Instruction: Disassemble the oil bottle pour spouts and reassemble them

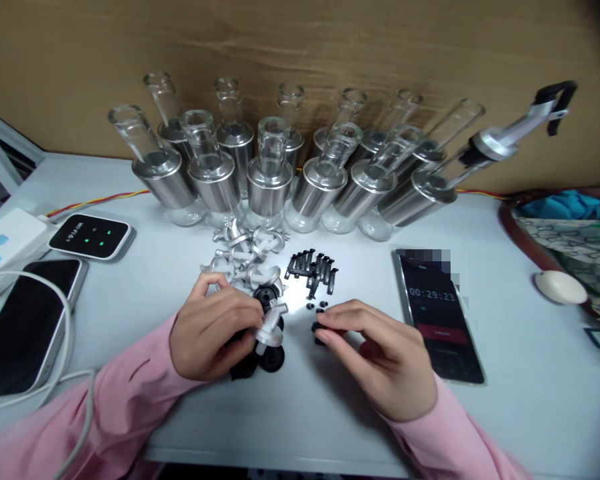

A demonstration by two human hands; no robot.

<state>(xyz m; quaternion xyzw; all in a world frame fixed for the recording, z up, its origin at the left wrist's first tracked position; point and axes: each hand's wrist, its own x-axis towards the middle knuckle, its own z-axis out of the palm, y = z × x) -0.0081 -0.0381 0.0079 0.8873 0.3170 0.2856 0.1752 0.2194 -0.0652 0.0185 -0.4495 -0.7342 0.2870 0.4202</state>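
My left hand [215, 333] is closed on a silver bottle pourer spout [270, 333], its narrow tube tilted up to the right. Beneath and behind it are round black stoppers [273, 360], partly hidden by the fingers. My right hand [387, 353] pinches a small black part [318, 329] between thumb and fingertips, low over the table; its exact shape is mostly covered. Just beyond those fingertips lie tiny black plugs [311, 306]. Several black flip levers [325, 267] are spread a little farther back. A heap of silver spouts [245, 250] lies beyond my left hand.
Glass bottles with metal sleeves [270, 193] stand in two rows at the back. The rightmost bottle carries a fitted pourer [500, 143]. A phone showing a timer [437, 320] lies right; another phone [25, 320], a Wi-Fi device [93, 237] and white cables [67, 320] are left.
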